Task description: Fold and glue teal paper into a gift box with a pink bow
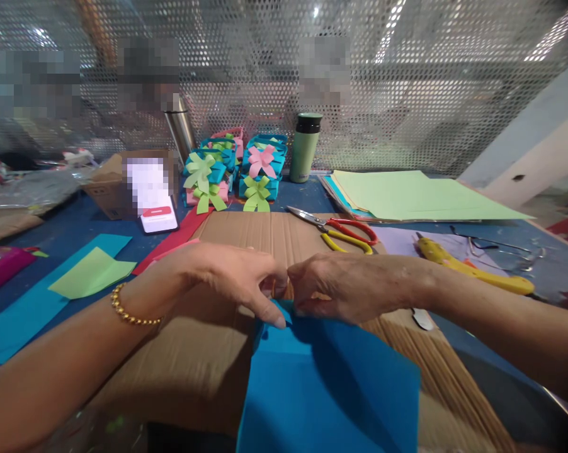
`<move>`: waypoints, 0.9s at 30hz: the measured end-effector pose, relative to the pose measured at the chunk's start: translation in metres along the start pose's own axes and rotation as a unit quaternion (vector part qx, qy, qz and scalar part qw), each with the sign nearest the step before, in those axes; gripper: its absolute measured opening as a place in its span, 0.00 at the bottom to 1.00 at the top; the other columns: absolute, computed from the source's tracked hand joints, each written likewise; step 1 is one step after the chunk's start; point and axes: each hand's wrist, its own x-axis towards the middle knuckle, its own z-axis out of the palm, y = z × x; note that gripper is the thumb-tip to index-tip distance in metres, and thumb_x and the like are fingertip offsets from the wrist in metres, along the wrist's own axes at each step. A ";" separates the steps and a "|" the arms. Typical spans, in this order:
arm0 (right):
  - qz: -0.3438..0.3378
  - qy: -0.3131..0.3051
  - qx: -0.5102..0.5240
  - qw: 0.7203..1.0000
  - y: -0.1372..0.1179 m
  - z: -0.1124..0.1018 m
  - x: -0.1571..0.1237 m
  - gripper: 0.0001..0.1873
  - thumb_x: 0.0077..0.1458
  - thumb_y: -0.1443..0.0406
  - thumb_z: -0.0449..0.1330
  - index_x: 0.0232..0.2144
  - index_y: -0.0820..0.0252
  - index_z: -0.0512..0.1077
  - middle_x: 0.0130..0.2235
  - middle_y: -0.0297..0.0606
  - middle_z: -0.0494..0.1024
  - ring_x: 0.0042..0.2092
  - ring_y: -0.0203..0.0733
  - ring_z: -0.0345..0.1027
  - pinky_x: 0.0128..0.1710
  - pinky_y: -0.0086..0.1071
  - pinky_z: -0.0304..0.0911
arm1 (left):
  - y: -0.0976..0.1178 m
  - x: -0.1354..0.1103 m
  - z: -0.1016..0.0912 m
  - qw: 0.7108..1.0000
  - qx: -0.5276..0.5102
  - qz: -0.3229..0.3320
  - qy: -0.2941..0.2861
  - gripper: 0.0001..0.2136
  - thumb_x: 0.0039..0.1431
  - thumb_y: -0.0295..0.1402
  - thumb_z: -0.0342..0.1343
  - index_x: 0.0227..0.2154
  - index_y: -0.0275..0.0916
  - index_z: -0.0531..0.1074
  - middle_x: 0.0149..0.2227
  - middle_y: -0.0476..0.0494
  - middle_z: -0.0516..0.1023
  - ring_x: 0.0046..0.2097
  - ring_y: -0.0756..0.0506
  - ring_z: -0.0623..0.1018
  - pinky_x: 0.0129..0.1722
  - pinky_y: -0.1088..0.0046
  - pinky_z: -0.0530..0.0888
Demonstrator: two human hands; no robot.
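A sheet of blue paper lies over the cardboard at the front, its far end folded up or bent under my fingers. My left hand, below a gold bead bracelet, presses its thumb on the far left edge of the paper, with the other fingers curled in. Close beside it, my right hand pinches the same far edge with bent fingers. The two hands' fingertips nearly meet. My fingers partly hide the fold.
Flat brown cardboard lies under my hands. Beyond them are scissors, small paper baskets with bows, a green tumbler and a phone. Green paper sheets and a yellow glue gun lie right, blue strips left.
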 end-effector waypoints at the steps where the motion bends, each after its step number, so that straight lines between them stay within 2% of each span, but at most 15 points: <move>1: 0.003 -0.012 0.004 1.000 0.000 -0.001 0.001 0.08 0.59 0.67 0.60 0.32 0.58 0.81 0.42 0.39 0.82 0.39 0.38 0.73 0.36 0.28 0.61 | 0.000 0.000 0.000 1.000 -0.004 0.001 -0.003 0.25 0.54 0.56 0.58 0.44 0.39 0.74 0.40 0.42 0.79 0.41 0.42 0.74 0.34 0.71 0.66; 4: 0.017 -0.035 0.010 0.999 0.001 -0.003 0.005 0.08 0.56 0.67 0.61 0.33 0.56 0.82 0.39 0.37 0.82 0.36 0.38 0.72 0.34 0.28 0.60 | 0.000 0.001 0.000 1.000 -0.015 0.009 -0.009 0.25 0.54 0.55 0.58 0.45 0.40 0.75 0.41 0.42 0.79 0.41 0.43 0.75 0.35 0.71 0.67; 9: 0.075 -0.031 -0.027 0.996 -0.006 -0.008 0.009 0.08 0.54 0.63 0.63 0.34 0.57 0.82 0.32 0.35 0.80 0.29 0.35 0.67 0.27 0.28 0.55 | 0.004 0.001 -0.002 1.000 -0.007 0.022 -0.004 0.21 0.53 0.49 0.60 0.43 0.39 0.76 0.39 0.44 0.79 0.39 0.44 0.75 0.34 0.73 0.68; 12: 0.076 -0.040 -0.036 0.996 -0.013 -0.009 0.011 0.08 0.55 0.64 0.61 0.30 0.58 0.80 0.27 0.33 0.77 0.26 0.32 0.62 0.26 0.28 0.52 | 0.007 0.003 -0.006 0.999 0.014 0.018 -0.025 0.16 0.51 0.45 0.62 0.36 0.37 0.76 0.33 0.46 0.78 0.34 0.45 0.75 0.31 0.73 0.68; 16: 0.074 -0.009 -0.040 0.996 -0.017 -0.005 0.012 0.07 0.55 0.63 0.62 0.29 0.59 0.78 0.27 0.32 0.75 0.27 0.33 0.63 0.27 0.28 0.52 | 0.012 0.003 -0.011 0.996 0.062 0.016 -0.058 0.09 0.48 0.39 0.62 0.25 0.38 0.73 0.23 0.50 0.71 0.26 0.48 0.68 0.26 0.72 0.64; 20: 0.057 0.005 -0.055 0.997 -0.015 0.002 0.011 0.05 0.56 0.64 0.62 0.30 0.59 0.76 0.28 0.32 0.74 0.29 0.34 0.64 0.31 0.28 0.55 | 0.017 -0.002 -0.009 0.994 0.094 0.004 -0.051 0.03 0.47 0.32 0.57 0.25 0.38 0.72 0.22 0.50 0.68 0.23 0.49 0.65 0.22 0.71 0.59; 23: 0.041 0.019 -0.068 0.997 -0.013 0.007 0.009 0.03 0.56 0.65 0.62 0.32 0.59 0.75 0.30 0.33 0.76 0.30 0.35 0.65 0.32 0.28 0.55 | 0.020 -0.004 -0.008 0.995 0.093 -0.016 -0.042 0.04 0.49 0.31 0.54 0.27 0.37 0.73 0.23 0.49 0.69 0.24 0.49 0.65 0.22 0.71 0.59; 27: 0.047 0.038 -0.094 0.994 -0.007 0.014 0.010 0.04 0.53 0.65 0.60 0.28 0.59 0.75 0.29 0.34 0.76 0.28 0.35 0.64 0.28 0.29 0.52 | 0.022 0.002 -0.006 0.996 0.086 -0.030 0.005 0.09 0.52 0.31 0.51 0.27 0.36 0.76 0.22 0.46 0.70 0.24 0.48 0.66 0.25 0.70 0.62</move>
